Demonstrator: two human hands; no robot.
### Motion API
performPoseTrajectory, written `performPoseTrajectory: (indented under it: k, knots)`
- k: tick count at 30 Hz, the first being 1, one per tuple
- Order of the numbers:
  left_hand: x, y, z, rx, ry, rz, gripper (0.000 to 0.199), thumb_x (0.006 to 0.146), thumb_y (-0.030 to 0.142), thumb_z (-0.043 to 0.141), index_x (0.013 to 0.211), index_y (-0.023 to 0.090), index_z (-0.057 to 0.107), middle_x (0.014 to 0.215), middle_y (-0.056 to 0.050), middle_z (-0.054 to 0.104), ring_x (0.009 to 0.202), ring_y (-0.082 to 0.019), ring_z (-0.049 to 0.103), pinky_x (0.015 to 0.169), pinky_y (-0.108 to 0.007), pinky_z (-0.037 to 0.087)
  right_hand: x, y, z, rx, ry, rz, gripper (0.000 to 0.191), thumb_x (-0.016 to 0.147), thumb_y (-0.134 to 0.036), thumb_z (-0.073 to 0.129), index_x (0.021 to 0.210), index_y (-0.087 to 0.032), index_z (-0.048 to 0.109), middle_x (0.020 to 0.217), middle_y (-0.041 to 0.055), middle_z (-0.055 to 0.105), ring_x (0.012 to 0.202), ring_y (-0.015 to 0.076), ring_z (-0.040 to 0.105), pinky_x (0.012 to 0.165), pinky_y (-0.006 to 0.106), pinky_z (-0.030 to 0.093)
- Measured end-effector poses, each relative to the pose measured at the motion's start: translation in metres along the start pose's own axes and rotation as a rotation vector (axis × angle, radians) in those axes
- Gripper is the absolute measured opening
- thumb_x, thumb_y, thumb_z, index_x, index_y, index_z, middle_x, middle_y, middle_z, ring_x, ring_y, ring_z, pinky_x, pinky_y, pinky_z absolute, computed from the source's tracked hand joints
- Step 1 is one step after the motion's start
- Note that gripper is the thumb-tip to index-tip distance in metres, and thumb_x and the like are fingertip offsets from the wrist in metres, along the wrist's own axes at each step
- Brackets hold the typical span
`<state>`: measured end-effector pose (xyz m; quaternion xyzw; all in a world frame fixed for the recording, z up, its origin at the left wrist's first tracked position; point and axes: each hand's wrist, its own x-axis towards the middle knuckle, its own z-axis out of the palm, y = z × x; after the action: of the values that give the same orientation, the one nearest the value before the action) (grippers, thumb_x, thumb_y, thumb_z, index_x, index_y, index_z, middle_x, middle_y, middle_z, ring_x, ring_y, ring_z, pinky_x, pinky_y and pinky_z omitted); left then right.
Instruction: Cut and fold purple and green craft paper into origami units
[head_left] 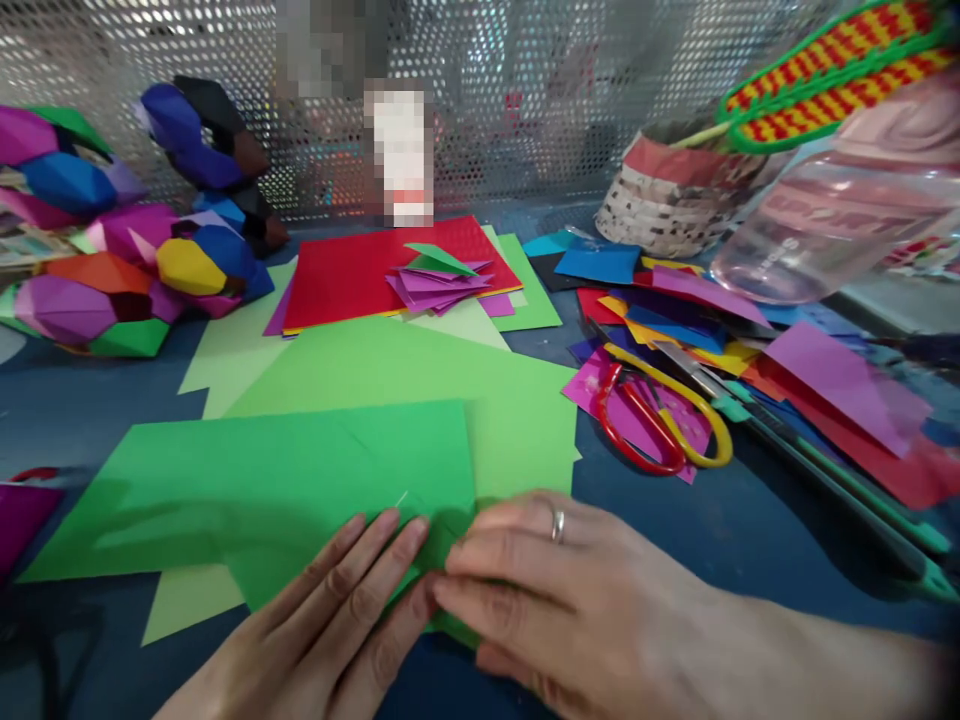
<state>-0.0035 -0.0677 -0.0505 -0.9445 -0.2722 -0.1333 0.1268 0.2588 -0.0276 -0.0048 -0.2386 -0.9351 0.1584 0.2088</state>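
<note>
In the head view, we bent over the lower right part of the emerald-green, smooth paper sheet (285,470), which lay between seven and eight o'clock with its lower edge slanting under our hands. Our left hand (330,610), at six o'clock, had a flat, loose grip, its long fingers pressed on the sheet. Our right hand (570,590), at five o'clock, bunched its fingers at the sheet's edge beside the left fingertips; we could not tell whether that grip pinched paper, since the knuckles hid it. To work that edge cleanly, we judged, the left palm needed to pin the sheet while the right fingertips lined up the edge before bearing down, with even pressure so that it did not skew.

The sheet looked matte and fairly stiff, with a faint diagonal line across it. Beneath it fanned pale-green, straight-edged paper sheets (517,420) on the dark blue surface (75,400). At twelve o'clock a flat red rectangular sheet (352,270) carried small purple paper pieces (435,290). Faceted, many-coloured paper shapes (90,300) bulged at ten o'clock, and glossy red-and-yellow-handled scissors (651,418) lay at four.
</note>
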Motion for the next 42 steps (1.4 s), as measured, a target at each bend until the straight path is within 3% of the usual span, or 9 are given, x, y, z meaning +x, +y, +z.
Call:
performPoseTrajectory:
  k: [6, 10, 12, 16, 19, 25, 30, 36, 42]
  knots:
    - [0.002, 0.002, -0.006, -0.022, -0.061, -0.027, 0.044, 0.100, 0.016, 0.043, 0.143, 0.015, 0.052, 0.149, -0.010, 0.052, 0.143, -0.028, 0.040, 0.123, -0.045, 0.025, -0.005, 0.004, 0.018, -0.194, 0.053, -0.159, 0.025, 0.099, -0.023, 0.054, 0.117, -0.015, 0.071, 0.116, 0.0062, 0.075, 0.109, 0.0157, 0.067, 0.101, 0.026, 0.053]
    - [0.002, -0.001, -0.011, -0.026, -0.088, 0.018, 0.060, 0.103, 0.054, 0.035, 0.144, 0.012, 0.052, 0.149, -0.014, 0.052, 0.141, -0.031, 0.042, 0.116, -0.047, 0.038, -0.011, 0.004, 0.019, -0.236, 0.089, -0.232, 0.020, 0.097, -0.020, 0.057, 0.106, -0.018, 0.075, 0.115, 0.0073, 0.075, 0.110, 0.0195, 0.068, 0.103, 0.032, 0.055]
    - [0.002, -0.001, -0.013, -0.027, -0.071, 0.011, 0.069, 0.101, 0.062, 0.030, 0.143, 0.011, 0.053, 0.148, -0.015, 0.053, 0.141, -0.032, 0.042, 0.114, -0.047, 0.040, -0.014, 0.002, 0.020, -0.234, 0.086, -0.268, 0.019, 0.095, -0.018, 0.058, 0.100, -0.020, 0.076, 0.115, 0.0063, 0.076, 0.108, 0.0203, 0.069, 0.101, 0.034, 0.056]
    - [0.004, 0.002, -0.019, -0.017, -0.132, -0.024, 0.056, 0.101, 0.047, 0.046, 0.144, 0.012, 0.052, 0.149, -0.013, 0.053, 0.142, -0.030, 0.041, 0.117, -0.046, 0.035, -0.015, 0.000, 0.024, -0.231, 0.143, -0.226, 0.020, 0.096, -0.014, 0.056, 0.102, -0.015, 0.075, 0.107, 0.0068, 0.077, 0.099, 0.0183, 0.071, 0.095, 0.031, 0.058]
    - [0.005, 0.002, -0.023, -0.017, -0.075, -0.049, 0.056, 0.100, 0.047, 0.045, 0.143, 0.012, 0.053, 0.149, -0.012, 0.052, 0.142, -0.030, 0.041, 0.119, -0.046, 0.033, -0.013, -0.001, 0.026, -0.208, 0.146, -0.219, 0.026, 0.098, -0.013, 0.050, 0.101, -0.013, 0.075, 0.103, 0.0055, 0.078, 0.093, 0.0157, 0.071, 0.091, 0.027, 0.058]
    - [0.000, -0.001, -0.029, 0.033, -0.170, 0.008, 0.054, 0.100, 0.038, 0.045, 0.146, 0.010, 0.049, 0.151, -0.012, 0.049, 0.143, -0.027, 0.042, 0.118, -0.040, 0.034, -0.012, 0.000, 0.023, -0.227, 0.144, -0.213, 0.028, 0.100, -0.015, 0.047, 0.104, -0.014, 0.075, 0.103, 0.0030, 0.078, 0.096, 0.0150, 0.070, 0.092, 0.027, 0.056]
    - [-0.026, 0.004, -0.033, 0.031, -0.219, -0.142, 0.056, 0.095, 0.021, 0.045, 0.151, 0.016, 0.042, 0.156, -0.005, 0.044, 0.143, -0.021, 0.041, 0.122, -0.037, 0.025, -0.011, 0.000, 0.022, -0.220, 0.122, -0.210, 0.030, 0.102, -0.015, 0.045, 0.103, -0.015, 0.075, 0.105, 0.0029, 0.078, 0.097, 0.0139, 0.069, 0.093, 0.025, 0.055]
    - [-0.055, 0.003, -0.053, 0.000, -0.364, -0.185, 0.069, 0.098, 0.028, 0.043, 0.160, 0.018, 0.015, 0.159, -0.004, 0.038, 0.146, -0.020, 0.036, 0.125, -0.040, 0.012, -0.015, 0.003, 0.033, -0.243, 0.198, -0.234, 0.033, 0.101, -0.016, 0.044, 0.099, -0.013, 0.076, 0.104, 0.0045, 0.078, 0.096, 0.0151, 0.070, 0.093, 0.027, 0.055]
    - [-0.063, 0.003, -0.066, 0.011, -0.345, -0.208, 0.084, 0.094, 0.060, 0.050, 0.159, 0.015, 0.021, 0.157, -0.008, 0.040, 0.147, -0.025, 0.033, 0.125, -0.042, 0.013, -0.014, 0.002, 0.028, -0.278, 0.214, -0.274, 0.037, 0.102, -0.016, 0.039, 0.095, -0.015, 0.076, 0.105, 0.0022, 0.078, 0.096, 0.0159, 0.070, 0.091, 0.028, 0.055]
